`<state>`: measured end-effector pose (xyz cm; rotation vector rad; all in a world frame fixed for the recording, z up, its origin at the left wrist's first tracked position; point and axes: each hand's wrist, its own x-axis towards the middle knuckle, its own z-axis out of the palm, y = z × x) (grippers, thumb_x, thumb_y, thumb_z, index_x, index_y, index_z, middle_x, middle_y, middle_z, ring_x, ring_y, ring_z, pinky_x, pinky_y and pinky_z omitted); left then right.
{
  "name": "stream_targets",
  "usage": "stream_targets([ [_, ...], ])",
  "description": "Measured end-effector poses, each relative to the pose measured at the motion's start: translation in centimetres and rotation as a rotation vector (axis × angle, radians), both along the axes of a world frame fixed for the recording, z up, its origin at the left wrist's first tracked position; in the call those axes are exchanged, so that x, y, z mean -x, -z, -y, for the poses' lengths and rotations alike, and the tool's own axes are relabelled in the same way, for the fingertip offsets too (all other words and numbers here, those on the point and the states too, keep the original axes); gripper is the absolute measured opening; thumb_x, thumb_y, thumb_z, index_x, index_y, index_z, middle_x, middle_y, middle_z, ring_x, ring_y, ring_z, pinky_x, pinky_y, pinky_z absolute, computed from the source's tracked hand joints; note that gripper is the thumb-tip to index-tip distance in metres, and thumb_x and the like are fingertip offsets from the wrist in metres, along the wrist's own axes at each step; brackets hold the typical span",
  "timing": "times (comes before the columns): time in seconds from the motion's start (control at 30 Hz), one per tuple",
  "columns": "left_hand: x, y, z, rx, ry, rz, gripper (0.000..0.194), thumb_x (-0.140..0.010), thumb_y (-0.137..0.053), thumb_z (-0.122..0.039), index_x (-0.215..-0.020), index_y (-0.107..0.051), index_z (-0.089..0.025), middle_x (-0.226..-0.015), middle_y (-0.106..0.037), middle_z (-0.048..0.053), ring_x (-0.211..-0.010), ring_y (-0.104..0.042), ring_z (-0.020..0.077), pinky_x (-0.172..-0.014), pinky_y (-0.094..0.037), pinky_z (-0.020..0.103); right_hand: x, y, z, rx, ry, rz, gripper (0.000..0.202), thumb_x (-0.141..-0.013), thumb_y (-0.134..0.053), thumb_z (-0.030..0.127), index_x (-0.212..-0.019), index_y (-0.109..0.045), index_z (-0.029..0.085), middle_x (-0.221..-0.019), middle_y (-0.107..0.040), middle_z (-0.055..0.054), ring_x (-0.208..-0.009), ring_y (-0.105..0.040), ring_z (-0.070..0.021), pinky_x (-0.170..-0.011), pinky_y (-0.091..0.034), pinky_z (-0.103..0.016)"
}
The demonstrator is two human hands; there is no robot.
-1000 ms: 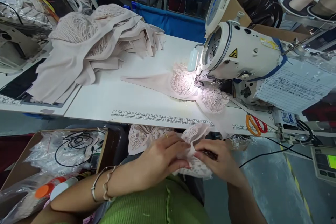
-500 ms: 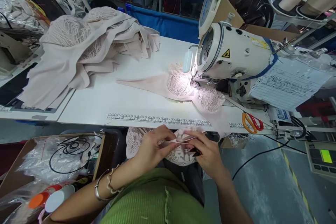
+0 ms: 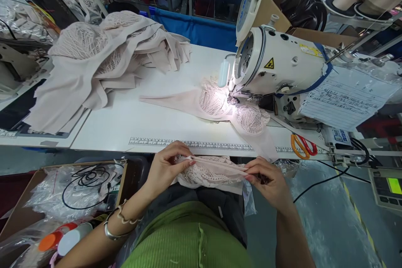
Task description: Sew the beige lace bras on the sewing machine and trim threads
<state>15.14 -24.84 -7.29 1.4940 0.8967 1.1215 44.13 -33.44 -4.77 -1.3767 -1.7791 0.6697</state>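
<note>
A pale pink lace piece (image 3: pixel 213 169) is stretched over my lap, just below the table's front edge. My left hand (image 3: pixel 171 167) pinches its left end between thumb and fingers. At the other end, my right hand (image 3: pixel 265 178) grips the fabric edge; something small and dark shows among those fingers, too hidden to name. On the table, a pink bra piece with two lace cups (image 3: pixel 215 100) lies under the needle area of the lit sewing machine (image 3: pixel 279 60). Its right wing hangs over the front edge near my right hand.
A heap of similar pink lace pieces (image 3: pixel 94 58) covers the table's left part. A printed ruler (image 3: pixel 188 144) runs along the front edge. Orange and red scissors (image 3: pixel 300 147) lie at the right. A cardboard box (image 3: pixel 124 184) with plastic bags, a cable and bottles stands lower left.
My hands have moved apart, the left one leftward and the right one rightward. The lace piece, bunched between them before, is now drawn out lengthwise. The bra piece at the machine has stayed put.
</note>
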Motion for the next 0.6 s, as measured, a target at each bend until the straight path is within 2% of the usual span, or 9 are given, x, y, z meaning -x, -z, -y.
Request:
stream_targets([
  [0.07, -0.1, 0.2, 0.1, -0.04, -0.035, -0.027, 0.007, -0.078, -0.077, -0.014, -0.077, -0.075, -0.02, -0.078, -0.071, 0.003, -0.078, -0.064, 0.0165, -0.072, -0.053, 0.027, 0.6, 0.1, -0.1, -0.083, 0.073, 0.05, 0.018, -0.093, -0.069, 0.026, -0.075, -0.067, 0.023, -0.079, -0.073, -0.004, -0.071, -0.066, -0.0198, -0.065, -0.051, -0.034],
  [0.2, -0.1, 0.6, 0.3, -0.089, -0.08, -0.093, 0.006, -0.08, -0.075, -0.016, -0.077, -0.075, -0.02, -0.079, -0.07, 0.003, -0.078, -0.064, 0.0169, -0.072, -0.054, 0.028, 1.6, 0.8, -0.2, -0.156, 0.182, 0.103, 0.023, -0.091, -0.068, 0.022, -0.071, -0.058, 0.024, -0.075, -0.071, -0.003, -0.062, -0.06, -0.0169, -0.055, -0.046, -0.03],
  [0.33, -0.1, 1.2, 0.4, -0.089, -0.087, -0.093, 0.006, -0.082, -0.073, -0.016, -0.079, -0.075, -0.021, -0.08, -0.069, 0.003, -0.079, -0.064, 0.0166, -0.069, -0.053, 0.026, 1.9, 1.5, 0.0, -0.13, 0.287, 0.089, 0.01, -0.091, -0.07, 0.023, -0.085, -0.063, 0.024, -0.073, -0.067, 0.0, -0.055, -0.054, -0.0135, -0.049, -0.041, -0.026],
  [0.43, -0.1, 1.5, 0.3, -0.061, -0.089, -0.088, 0.005, -0.081, -0.075, -0.017, -0.079, -0.076, -0.021, -0.083, -0.069, 0.003, -0.08, -0.065, 0.0168, -0.067, -0.052, 0.025, 1.8, 1.5, -0.2, -0.115, 0.282, 0.109, 0.006, -0.092, -0.07, 0.023, -0.097, -0.069, 0.025, -0.075, -0.067, 0.001, -0.059, -0.058, -0.0147, -0.054, -0.045, -0.027],
  [0.6, -0.3, 1.6, 0.3, -0.014, -0.093, -0.09, 0.002, -0.08, -0.077, -0.021, -0.078, -0.077, -0.021, -0.085, -0.07, 0.005, -0.08, -0.065, 0.0177, -0.06, -0.05, 0.025, 1.6, 0.6, -0.7, -0.065, 0.231, 0.113, 0.012, -0.093, -0.065, 0.021, -0.083, -0.071, 0.024, -0.069, -0.064, 0.0, -0.057, -0.051, -0.0147, -0.054, -0.041, -0.028],
])
